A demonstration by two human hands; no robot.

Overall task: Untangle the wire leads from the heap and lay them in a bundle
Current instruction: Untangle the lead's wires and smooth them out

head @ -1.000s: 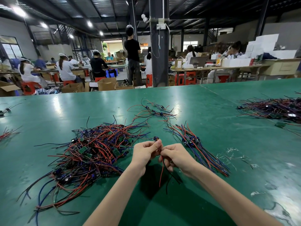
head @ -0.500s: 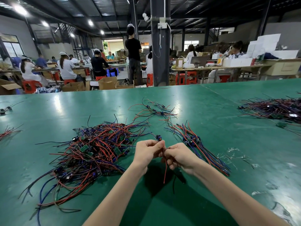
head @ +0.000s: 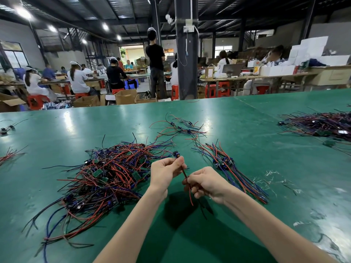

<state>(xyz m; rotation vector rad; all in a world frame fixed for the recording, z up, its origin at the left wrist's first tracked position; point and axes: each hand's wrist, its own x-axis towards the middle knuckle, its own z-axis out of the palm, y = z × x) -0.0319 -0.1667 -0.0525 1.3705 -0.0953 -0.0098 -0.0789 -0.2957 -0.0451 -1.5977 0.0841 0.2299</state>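
A tangled heap of red, blue and black wire leads [head: 106, 175] with small green boards lies left of centre on the green table [head: 247, 149]. My left hand [head: 164, 174] pinches one wire lead [head: 183, 172] near its blue connector end, just above the table. My right hand [head: 206, 182] grips the same lead lower down, and its red and black tails hang below the fist. A laid-out bundle of leads [head: 229, 168] stretches diagonally to the right of my hands.
A smaller loose cluster of leads [head: 180, 128] lies further back. Another big heap [head: 321, 124] sits at the right edge. A few stray leads [head: 9, 154] lie at the far left. Scraps of clear plastic [head: 273, 177] lie right of the bundle. Seated workers and cartons are beyond the table.
My hands have drawn apart along the lead: the right hand has slid down and right, and the left hand has lifted slightly with the connector end.
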